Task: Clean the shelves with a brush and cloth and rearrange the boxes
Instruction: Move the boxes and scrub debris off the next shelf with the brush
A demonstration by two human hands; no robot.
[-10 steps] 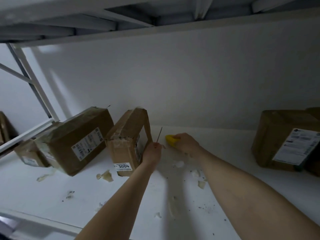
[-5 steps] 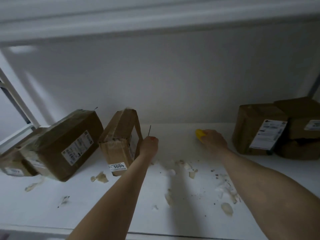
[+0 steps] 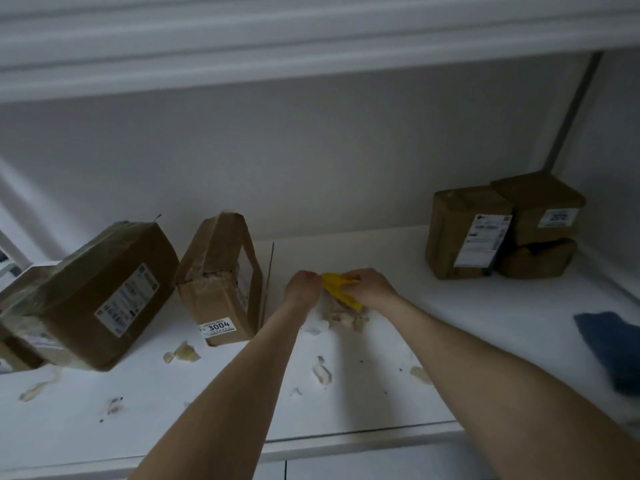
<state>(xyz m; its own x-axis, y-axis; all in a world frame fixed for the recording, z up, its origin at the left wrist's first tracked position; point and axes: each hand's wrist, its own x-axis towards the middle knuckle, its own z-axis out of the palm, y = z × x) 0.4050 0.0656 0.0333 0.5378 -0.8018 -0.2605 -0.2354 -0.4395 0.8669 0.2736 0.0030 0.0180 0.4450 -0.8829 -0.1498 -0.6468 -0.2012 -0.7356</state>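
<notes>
Your right hand (image 3: 372,287) has swept back from the right and your left hand (image 3: 303,287) has left the thin rod (image 3: 269,271). Both now meet at the frame's centre on the yellow brush (image 3: 341,292), over 1 pile of scraps (image 3: 344,317) on the shelf (image 3: 485,341). It looks like light, stiff plastic, best gripped by the body. Right fingers curl round its right side; left fingertips pinch its left end. Box 3004 (image 3: 214,299) stands to the left, the blue cloth (image 3: 609,344) far right.
</notes>
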